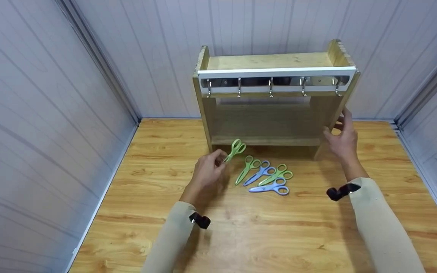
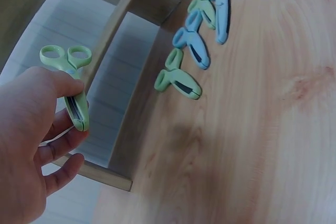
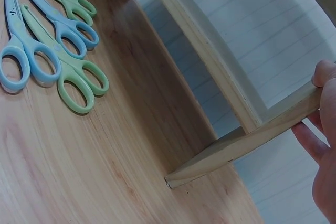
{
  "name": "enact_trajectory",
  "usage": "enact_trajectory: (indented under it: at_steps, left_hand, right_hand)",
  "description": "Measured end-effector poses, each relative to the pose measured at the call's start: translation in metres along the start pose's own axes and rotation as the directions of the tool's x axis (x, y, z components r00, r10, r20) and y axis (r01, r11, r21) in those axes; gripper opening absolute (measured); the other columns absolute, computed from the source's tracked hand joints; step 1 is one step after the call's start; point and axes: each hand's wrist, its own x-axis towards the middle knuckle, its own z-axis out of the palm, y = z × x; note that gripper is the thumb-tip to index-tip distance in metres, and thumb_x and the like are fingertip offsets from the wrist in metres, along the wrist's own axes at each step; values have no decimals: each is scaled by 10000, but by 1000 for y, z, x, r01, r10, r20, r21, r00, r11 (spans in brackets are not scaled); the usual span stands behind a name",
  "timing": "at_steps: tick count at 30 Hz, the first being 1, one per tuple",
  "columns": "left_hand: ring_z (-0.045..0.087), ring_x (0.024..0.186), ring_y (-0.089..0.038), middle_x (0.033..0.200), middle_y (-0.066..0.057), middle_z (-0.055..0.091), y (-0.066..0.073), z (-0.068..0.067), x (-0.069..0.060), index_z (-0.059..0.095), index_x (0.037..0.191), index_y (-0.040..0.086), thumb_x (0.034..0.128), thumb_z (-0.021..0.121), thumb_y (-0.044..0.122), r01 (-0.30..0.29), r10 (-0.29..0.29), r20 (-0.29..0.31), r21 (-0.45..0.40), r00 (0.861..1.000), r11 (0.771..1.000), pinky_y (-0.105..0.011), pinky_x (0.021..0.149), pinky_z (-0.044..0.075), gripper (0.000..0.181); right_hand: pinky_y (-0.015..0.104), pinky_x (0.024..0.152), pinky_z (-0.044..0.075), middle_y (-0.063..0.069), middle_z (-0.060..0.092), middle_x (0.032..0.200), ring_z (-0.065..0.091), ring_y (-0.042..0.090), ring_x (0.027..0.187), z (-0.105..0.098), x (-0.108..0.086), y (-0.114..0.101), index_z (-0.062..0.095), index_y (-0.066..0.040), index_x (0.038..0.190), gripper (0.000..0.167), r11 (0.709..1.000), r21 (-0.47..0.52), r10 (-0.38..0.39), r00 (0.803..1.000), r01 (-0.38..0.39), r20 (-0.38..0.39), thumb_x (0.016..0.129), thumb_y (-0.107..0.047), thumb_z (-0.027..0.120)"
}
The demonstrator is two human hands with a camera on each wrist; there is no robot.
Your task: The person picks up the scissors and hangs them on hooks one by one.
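My left hand (image 1: pixel 207 168) pinches a pair of green scissors (image 1: pixel 236 148) by the blade part, handle loops pointing up, just in front of the wooden shelf. In the left wrist view the thumb lies over these scissors (image 2: pixel 77 100), with the fingers behind. My right hand (image 1: pixel 343 139) holds the right side panel of the wooden shelf (image 1: pixel 264 141), thumb on one face and fingers on the other. Two green and two blue pairs of scissors lie on the table; a green pair (image 1: pixel 247 169) is nearest my left hand, and a blue pair (image 1: pixel 269 187) lies at the front.
A white rail with several metal hooks (image 1: pixel 271 87) runs across the upper front of the shelf, and nothing hangs on them. Pale panelled walls (image 1: pixel 165 57) enclose the wood-grain table (image 1: pixel 279 235) at the back and on both sides.
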Motion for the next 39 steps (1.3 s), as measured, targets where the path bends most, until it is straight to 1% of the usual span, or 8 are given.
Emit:
enact_trajectory:
  at_steps: [4,11,14,20,27,31,36,39]
  left_hand:
    - [761,903,-283,974,-90,811,3,-3,3,772,1180,117,1013,740,121,-5,5,-7,3,1000,1000,-406,815,574,170]
    - [749,871,-281,917,-91,796,8,-10,7,771,1169,125,1022,757,152,-17,17,-25,-5,1000,1000,-425,824,554,150]
    - [748,862,-279,900,-87,788,11,-13,8,770,1162,128,1024,761,155,-25,24,-36,-10,999,1000,-424,819,554,141]
    - [729,839,-250,900,-95,786,15,-18,12,772,1157,106,1020,767,147,-46,45,-70,-10,997,999,-428,823,568,144]
    - [724,833,-259,898,-104,783,21,-26,12,764,1150,90,1022,769,141,-54,51,-93,-25,994,998,-416,806,562,137]
    - [722,828,-262,910,-114,781,25,-30,13,761,1162,81,1028,767,129,-62,58,-96,-44,994,997,-389,789,548,143]
    - [702,825,-247,908,-107,766,28,-33,15,763,1168,88,1031,766,138,-75,69,-97,-54,993,996,-369,783,525,146]
    - [720,836,-272,916,-103,778,29,-34,16,765,1167,91,1032,767,148,-82,77,-105,-46,991,996,-376,781,526,146]
  right_hand:
    - [327,1034,560,275,567,1657,650,453,1423,-1,-1,1,231,-237,1796,878,1000,5,11,1000,-11,4,1058,-85,682]
    - [174,941,505,304,607,1605,682,479,1369,3,-2,1,286,-205,1783,838,1000,10,-13,1000,13,-26,1055,-69,677]
    - [198,960,517,307,616,1592,690,478,1354,3,-2,1,297,-191,1779,827,1000,8,-22,999,22,-34,1055,-55,672]
    - [106,908,466,317,601,1609,668,505,1378,3,-1,0,285,-220,1784,837,1000,13,-13,1000,13,-25,1059,-76,679]
    - [78,889,450,283,569,1656,649,475,1420,2,-1,0,234,-258,1801,872,1000,20,9,1000,-9,0,1070,-81,674]
    - [95,897,453,271,558,1671,639,463,1438,2,-1,-1,230,-272,1801,872,1000,13,23,1000,-23,6,1073,-93,675]
    - [116,915,463,283,581,1643,650,470,1421,2,0,-1,260,-257,1791,851,1000,6,17,1000,-17,-8,1066,-94,678]
    - [119,917,460,287,608,1610,676,467,1383,3,-1,-1,286,-233,1782,838,1000,3,2,1000,-2,-26,1056,-90,677]
